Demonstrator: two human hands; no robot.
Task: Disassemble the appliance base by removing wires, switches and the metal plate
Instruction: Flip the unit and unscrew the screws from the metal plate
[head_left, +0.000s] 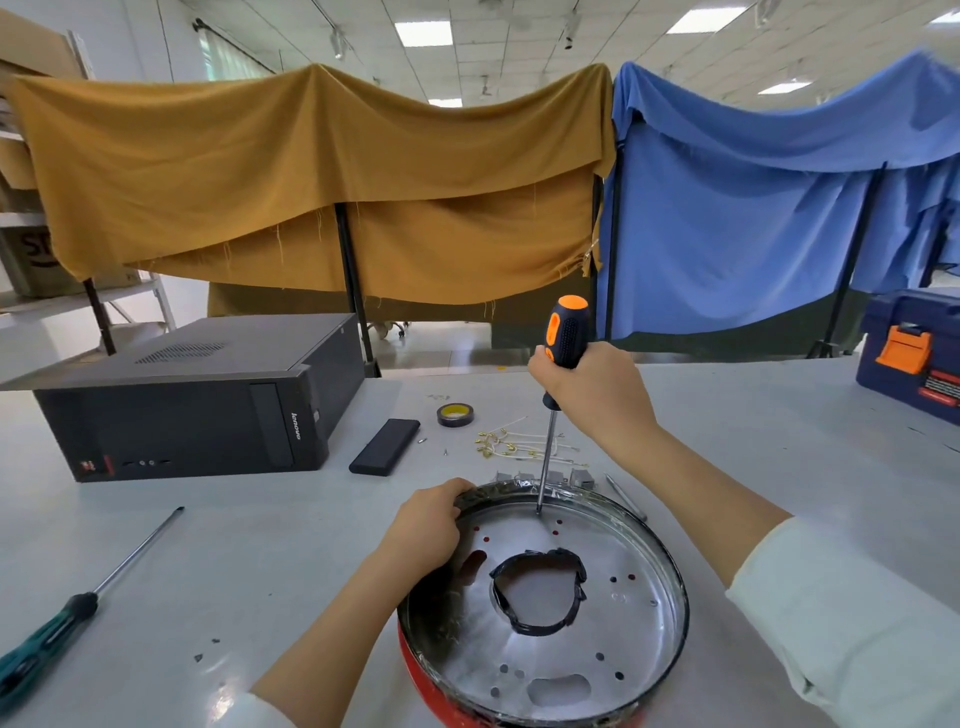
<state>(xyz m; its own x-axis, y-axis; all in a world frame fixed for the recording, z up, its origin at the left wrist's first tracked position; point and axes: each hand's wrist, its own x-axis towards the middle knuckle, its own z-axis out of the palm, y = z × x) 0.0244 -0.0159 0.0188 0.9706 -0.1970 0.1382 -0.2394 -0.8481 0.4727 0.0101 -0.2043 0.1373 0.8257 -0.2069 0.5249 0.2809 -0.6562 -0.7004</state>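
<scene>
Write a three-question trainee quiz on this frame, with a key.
1. True or false: the left hand grips the rim of the appliance base.
2. Which tool does the right hand hold?
A. the orange-and-black screwdriver
B. the green-handled screwdriver
C. the roll of tape
3. Fill in: the held tool's tip meets the far edge of the metal ___.

Key: 1 true; 2 A; 3 plate.
</scene>
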